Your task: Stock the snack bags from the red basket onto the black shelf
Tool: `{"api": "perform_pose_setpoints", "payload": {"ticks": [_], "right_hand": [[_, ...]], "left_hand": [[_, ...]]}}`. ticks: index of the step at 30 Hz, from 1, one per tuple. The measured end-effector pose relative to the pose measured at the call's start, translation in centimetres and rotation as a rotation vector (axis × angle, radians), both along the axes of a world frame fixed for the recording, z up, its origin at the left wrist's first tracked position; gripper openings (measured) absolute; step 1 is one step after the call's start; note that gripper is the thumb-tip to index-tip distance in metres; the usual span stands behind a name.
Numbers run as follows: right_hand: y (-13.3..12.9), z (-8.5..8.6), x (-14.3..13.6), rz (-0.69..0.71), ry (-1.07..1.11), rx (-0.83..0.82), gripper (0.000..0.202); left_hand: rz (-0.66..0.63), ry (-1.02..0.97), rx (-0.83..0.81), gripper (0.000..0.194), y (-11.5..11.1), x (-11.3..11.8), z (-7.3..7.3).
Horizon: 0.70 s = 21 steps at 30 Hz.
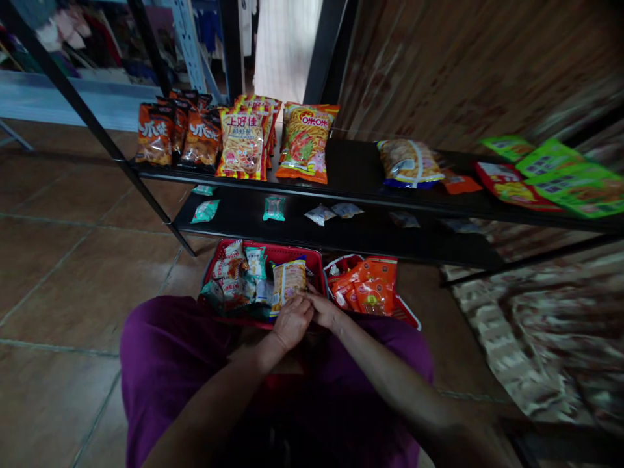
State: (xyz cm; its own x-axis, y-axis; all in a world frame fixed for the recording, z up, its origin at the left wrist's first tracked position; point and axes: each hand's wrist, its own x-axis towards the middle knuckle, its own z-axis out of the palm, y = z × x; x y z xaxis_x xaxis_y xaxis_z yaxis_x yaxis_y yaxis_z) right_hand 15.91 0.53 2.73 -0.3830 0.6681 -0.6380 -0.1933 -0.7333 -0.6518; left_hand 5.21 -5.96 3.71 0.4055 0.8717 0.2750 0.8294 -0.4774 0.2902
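Note:
My left hand (pixel 293 320) and my right hand (pixel 322 308) meet at the lower right edge of a yellow and blue snack bag (pixel 288 283). The bag stands upright at the right side of a red basket (pixel 316 261). The fingers of both hands are curled together; what lies between them is too small and dark to make out. White and red packets (pixel 232 275) and teal packets (pixel 255 261) fill the left part of the basket.
A black shelf (pixel 348 166) ahead holds orange bags (pixel 201 138), yellow bags (pixel 244 143), a noodle snack bag (pixel 307 143) and green packets (pixel 585 179). Small packets lie on its lower board (pixel 287 227). A second basket (pixel 407 314) holds orange packets (pixel 374 286).

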Motion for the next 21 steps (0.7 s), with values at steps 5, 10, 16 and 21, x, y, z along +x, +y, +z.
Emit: {"api": "perform_pose_setpoints", "payload": {"ticks": [5,10,16,21], "right_hand": [[0.6,1.0,1.7,-0.125,0.001,0.015,0.046],[1.1,2.3,2.0,-0.151,0.151,0.137,0.051],[1.8,3.2,2.0,-0.19,0.282,0.102,0.039],[1.9,3.6,1.6,-0.196,0.324,0.046,0.039]], "left_hand": [[-0.073,0.009,0.104,0.021,0.6,1.6,1.3],[-0.051,-0.135,0.2,0.026,-0.7,1.2,3.1],[0.447,-0.63,0.045,0.032,-0.1,-2.9,5.1],[0.748,-1.32,-0.598,0.051,2.3,-4.9,5.9]]}}
